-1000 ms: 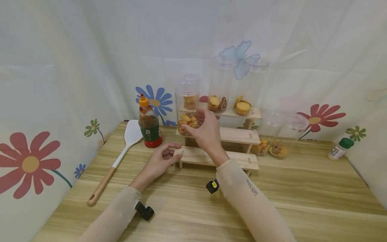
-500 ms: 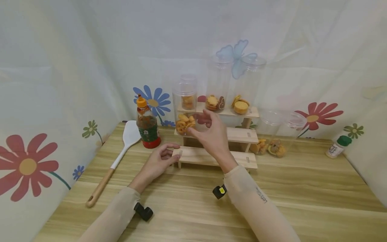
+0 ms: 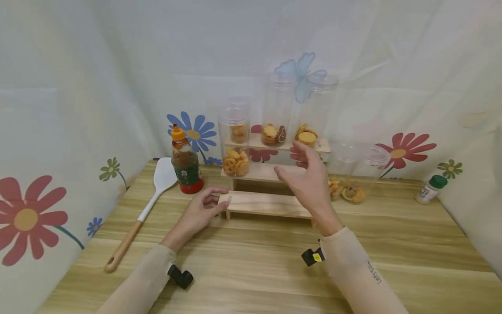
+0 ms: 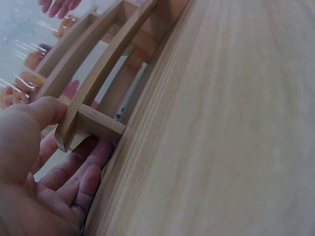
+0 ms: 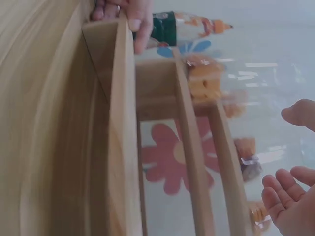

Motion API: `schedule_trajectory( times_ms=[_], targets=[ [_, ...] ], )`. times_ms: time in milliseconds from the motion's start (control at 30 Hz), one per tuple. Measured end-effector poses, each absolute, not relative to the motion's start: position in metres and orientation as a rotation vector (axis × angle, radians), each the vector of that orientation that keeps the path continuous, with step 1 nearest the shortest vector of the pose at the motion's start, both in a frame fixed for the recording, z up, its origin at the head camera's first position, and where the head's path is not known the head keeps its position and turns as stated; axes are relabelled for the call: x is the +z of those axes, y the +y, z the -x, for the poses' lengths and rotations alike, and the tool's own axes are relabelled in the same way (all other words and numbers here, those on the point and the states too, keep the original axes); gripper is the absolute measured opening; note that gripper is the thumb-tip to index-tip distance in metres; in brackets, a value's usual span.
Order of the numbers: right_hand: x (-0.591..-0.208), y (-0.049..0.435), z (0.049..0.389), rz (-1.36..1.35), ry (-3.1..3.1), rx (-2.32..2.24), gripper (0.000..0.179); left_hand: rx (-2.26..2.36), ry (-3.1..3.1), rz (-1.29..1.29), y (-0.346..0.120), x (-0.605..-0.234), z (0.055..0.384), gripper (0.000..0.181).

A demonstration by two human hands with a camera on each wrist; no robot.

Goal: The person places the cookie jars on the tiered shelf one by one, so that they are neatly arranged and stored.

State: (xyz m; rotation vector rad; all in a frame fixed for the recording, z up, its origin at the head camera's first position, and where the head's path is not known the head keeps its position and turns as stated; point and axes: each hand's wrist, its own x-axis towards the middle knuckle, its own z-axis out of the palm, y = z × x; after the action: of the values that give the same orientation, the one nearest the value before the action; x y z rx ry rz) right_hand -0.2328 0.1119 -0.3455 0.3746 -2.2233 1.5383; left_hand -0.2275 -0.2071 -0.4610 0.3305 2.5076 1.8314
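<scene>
A wooden three-step display shelf [image 3: 266, 203] stands on the table. My left hand [image 3: 198, 214] holds the left end of its lowest step, thumb on the plank and fingers by the leg, as the left wrist view also shows. My right hand [image 3: 310, 185] hovers empty before the right part of the shelf, thumb and fingers spread apart. A clear lidded jar of pretzel-shaped snacks [image 3: 235, 163] stands at the left of the middle step. Behind it on the top step are a smaller jar [image 3: 238, 133], a tall jar of cookies [image 3: 272, 134] and another of round biscuits [image 3: 307, 137].
Two clear snack jars [image 3: 353, 192] stand on the table right of the shelf. A green-capped shaker [image 3: 430, 190] is farther right. On the left are a sauce bottle [image 3: 186, 170] and a white spatula with a wooden handle [image 3: 146, 211]. A flowered curtain [image 3: 117, 87] hangs behind.
My right hand has drawn away from the pretzel jar and moved right, in front of the shelf's right part. The jar stays on the middle step. My left hand keeps its hold.
</scene>
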Motion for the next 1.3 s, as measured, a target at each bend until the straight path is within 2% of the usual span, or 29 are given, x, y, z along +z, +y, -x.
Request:
schedule_trajectory(
  times_ms=[367,733,1033,1300],
  targets=[
    [-0.324,0.168,0.223,-0.361,-2.095,1.512,0.081,1.830,2.504,-0.318,-0.210,-0.462,0.226,0.039],
    [-0.306,0.232,0.228,-0.064,-2.031,1.444,0.084,1.824,2.513,-0.315,-0.213,-0.457,0.226,0.040],
    [-0.310,0.272,0.227,0.101,-2.081,1.473,0.088,1.811,2.515,-0.303,-0.212,-0.459,0.226,0.040],
    [-0.331,0.292,0.237,0.230,-2.204,1.476,0.094,1.813,2.503,-0.318,-0.208,-0.457,0.225,0.040]
  ],
)
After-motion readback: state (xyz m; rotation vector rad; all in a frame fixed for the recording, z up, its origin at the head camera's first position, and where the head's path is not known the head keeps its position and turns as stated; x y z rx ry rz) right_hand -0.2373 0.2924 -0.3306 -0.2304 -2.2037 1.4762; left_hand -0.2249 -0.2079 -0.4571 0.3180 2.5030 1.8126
